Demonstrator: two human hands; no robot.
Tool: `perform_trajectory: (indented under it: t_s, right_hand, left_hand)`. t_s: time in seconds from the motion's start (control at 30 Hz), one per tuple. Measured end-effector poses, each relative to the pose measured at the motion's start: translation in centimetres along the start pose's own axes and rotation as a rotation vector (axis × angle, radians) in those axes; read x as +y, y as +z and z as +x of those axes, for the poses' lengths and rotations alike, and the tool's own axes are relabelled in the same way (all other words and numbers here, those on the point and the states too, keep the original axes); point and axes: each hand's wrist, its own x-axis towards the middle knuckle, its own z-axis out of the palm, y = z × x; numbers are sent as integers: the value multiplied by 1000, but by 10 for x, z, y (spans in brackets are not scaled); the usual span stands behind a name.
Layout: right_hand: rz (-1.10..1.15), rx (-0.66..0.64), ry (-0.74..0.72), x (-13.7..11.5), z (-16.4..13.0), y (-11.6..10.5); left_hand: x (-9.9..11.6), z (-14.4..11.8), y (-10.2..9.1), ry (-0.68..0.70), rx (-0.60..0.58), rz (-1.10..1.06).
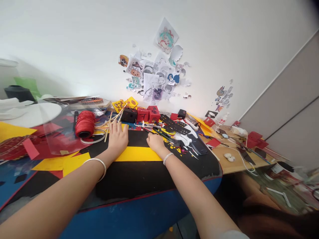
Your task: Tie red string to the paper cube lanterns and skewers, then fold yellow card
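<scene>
Left hand [118,136] lies flat, fingers spread, pressing the far edge of a yellow paper strip [138,154] on the black sheet [139,176] covering the worktop. Right hand [156,142] rests loosely curled at the strip's right end, holding nothing. Red cord spool [85,124] stands left of them.

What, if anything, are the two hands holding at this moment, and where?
Nothing is gripped. The left hand lies flat, pressing the far left part of the yellow paper strip; the right hand rests on its far edge, fingers curled.
</scene>
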Motion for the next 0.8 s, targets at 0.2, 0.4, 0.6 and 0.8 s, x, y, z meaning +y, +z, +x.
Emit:
perform_trajectory:
  t_s: [0.2,0.4,0.6,0.8]
  right_hand:
    - [5,6,71,6,1,5]
    - [5,18,101,-1,1,4]
    - [-4,-15,98,-4,2,-1]
    - [16,-126,105,-20,22,-8]
  left_hand:
    - [0,1,-1,-93,11,5]
    - [8,6,-7,10,-21,-33]
    - [54,11,4,-38,3,-71]
    - [67,18,11,137,-35,-122]
